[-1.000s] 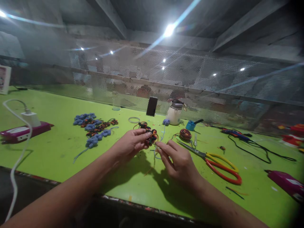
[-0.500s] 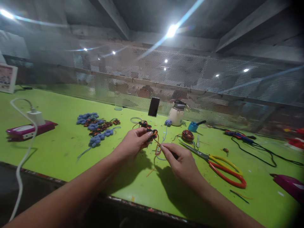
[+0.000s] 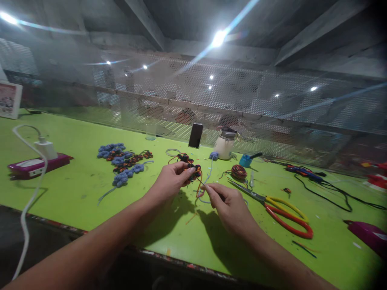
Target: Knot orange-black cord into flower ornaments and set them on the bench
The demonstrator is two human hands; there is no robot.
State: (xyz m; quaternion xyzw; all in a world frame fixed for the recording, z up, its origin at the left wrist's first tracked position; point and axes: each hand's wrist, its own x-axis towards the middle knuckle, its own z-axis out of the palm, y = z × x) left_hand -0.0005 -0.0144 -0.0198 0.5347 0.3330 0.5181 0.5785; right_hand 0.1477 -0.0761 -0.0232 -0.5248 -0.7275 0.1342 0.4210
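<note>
Between the thumb and fingers of my left hand [image 3: 172,177] is a dark knotted cord piece [image 3: 196,170] flecked with orange and red. My right hand [image 3: 226,201] is closed in a pinch on a thin cord [image 3: 200,183] running from that piece, its end hidden by the fingers. A loose loop of cord hangs just left of my right fingertips. Nearest to the right hand lie the large scissors [image 3: 286,215], blades apart, with one red-orange and one yellow handle. A ball of dark red cord [image 3: 239,172] sits behind the blades.
Blue and dark-orange knotted strips [image 3: 122,163] lie at left, beside a purple power strip [image 3: 39,166] with a white charger. Behind stand a phone [image 3: 196,135], a pale jug [image 3: 224,145] and a turquoise pot [image 3: 245,160]. Cables [image 3: 308,175] cross the right side of the green table [image 3: 99,225].
My right hand has shifted very slightly, and the cord loop beside its fingertips hangs a little differently. The left hand keeps its hold on the knotted piece.
</note>
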